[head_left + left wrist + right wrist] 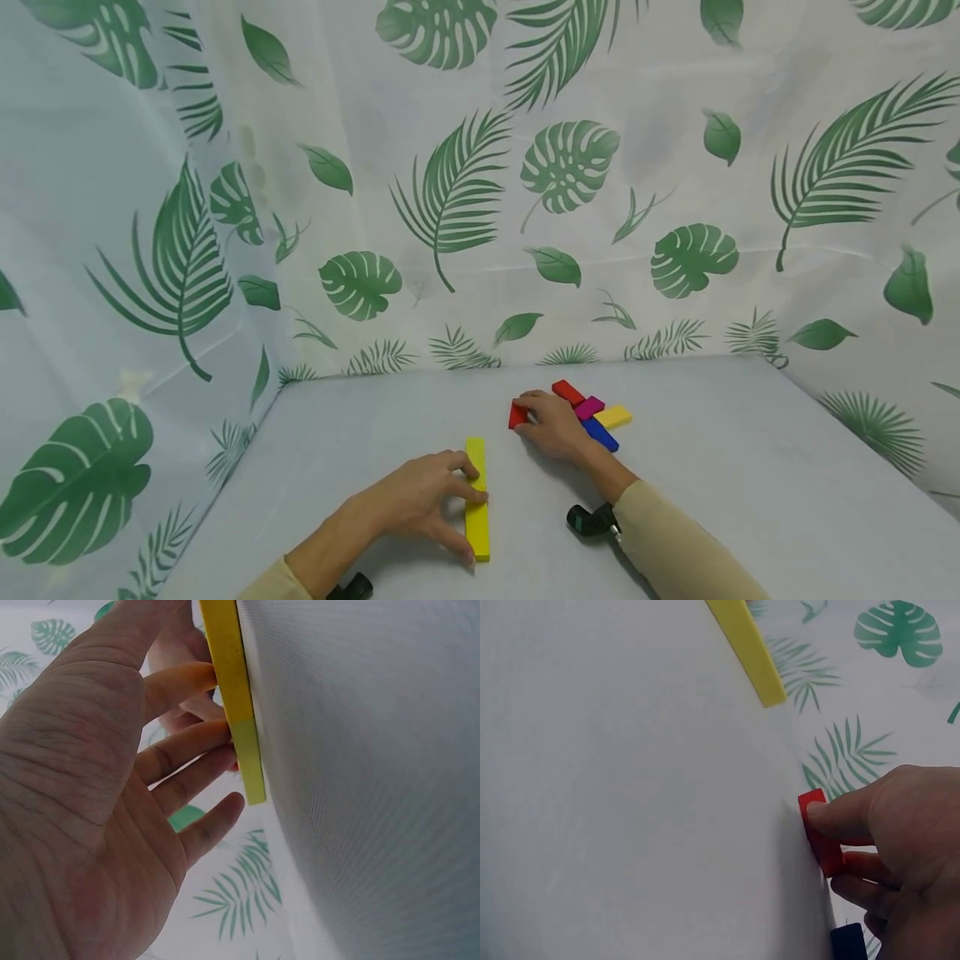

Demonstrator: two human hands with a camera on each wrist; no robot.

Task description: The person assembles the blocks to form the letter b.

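Left hand (420,497) grips yellow row (477,523) thumb-to-fingers, likely keeping it straight; ahead-right, right hand (553,425) pinches red block (825,841) from both sides, presumably for control.

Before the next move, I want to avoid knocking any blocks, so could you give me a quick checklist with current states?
1. Red block pinched by the right hand: ok, between thumb and fingers.
2. Yellow strip lying straight on the table: ok.
3. Left hand touching the strip: ok, its fingers reach it.
4. Gap between red block and strip: ok, bare table shows there in the head view.
5. Right wrist well clear of the loose blocks: not ok, the blue block lies close beside it.
6. Firmness of the right hand's pinch: cannot tell.
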